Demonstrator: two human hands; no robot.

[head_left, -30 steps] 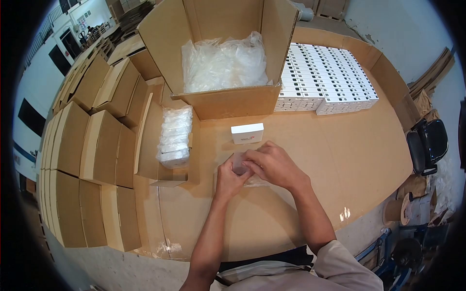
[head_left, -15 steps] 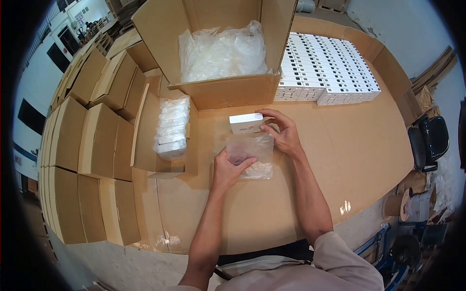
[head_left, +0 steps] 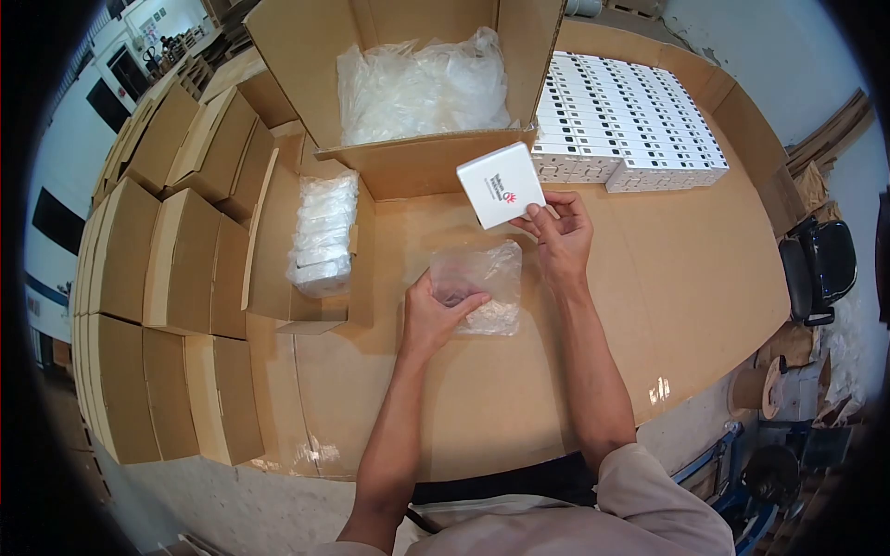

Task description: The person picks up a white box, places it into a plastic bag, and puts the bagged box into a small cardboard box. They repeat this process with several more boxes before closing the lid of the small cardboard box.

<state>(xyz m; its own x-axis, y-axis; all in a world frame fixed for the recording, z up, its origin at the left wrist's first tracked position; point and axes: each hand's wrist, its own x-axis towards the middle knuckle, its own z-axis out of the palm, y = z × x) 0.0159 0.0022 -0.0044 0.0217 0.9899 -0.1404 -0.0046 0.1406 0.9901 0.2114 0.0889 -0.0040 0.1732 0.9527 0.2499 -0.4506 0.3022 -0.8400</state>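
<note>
My right hand [head_left: 559, 229] holds a small white box [head_left: 500, 183] with a red logo by its lower corner, lifted and tilted above the cardboard-covered table [head_left: 649, 278]. My left hand [head_left: 432, 315] pinches the near left edge of a clear plastic bag [head_left: 478, 285], which lies mostly flat on the table just below the box. The box and the bag are apart.
A big open carton [head_left: 417, 157] of clear bags stands behind. To its right are rows of white boxes [head_left: 630, 130]. A low tray [head_left: 278, 250] with bagged boxes [head_left: 322, 233] lies left, beside stacked closed cartons [head_left: 176, 269]. A black chair [head_left: 820, 269] is at right.
My right hand left the bag, reached the white box lying on the table, and lifted and tilted it up. My left hand kept hold of the bag, which spread open.
</note>
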